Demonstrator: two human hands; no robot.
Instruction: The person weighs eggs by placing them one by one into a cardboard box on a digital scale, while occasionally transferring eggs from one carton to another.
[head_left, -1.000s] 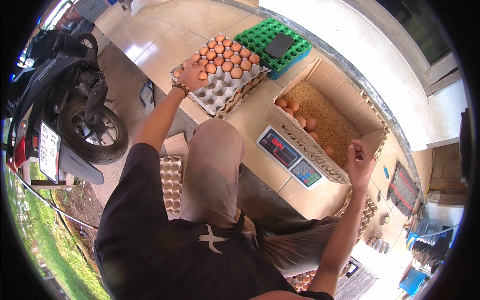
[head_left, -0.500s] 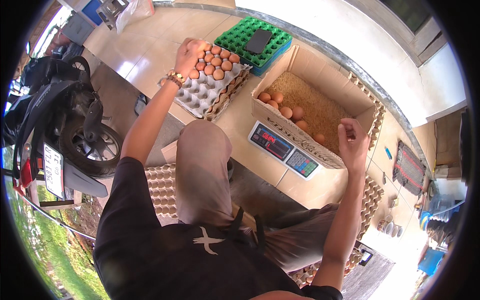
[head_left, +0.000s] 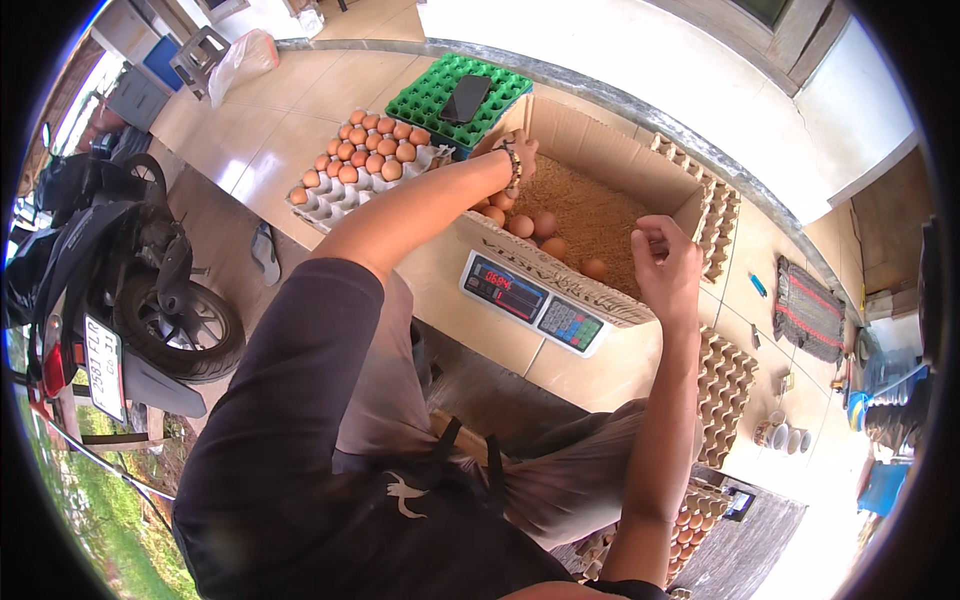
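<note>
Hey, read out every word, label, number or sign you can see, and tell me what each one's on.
I won't copy wording or numbers, only say where they stand:
Scale display: lit red digits.
Scale keypad: key markings too small to read.
Cardboard box, front wall: large dark printed letters.
White licence plate: dark characters.
Dark shirt: white bird-shaped emblem, no lettering visible.
</note>
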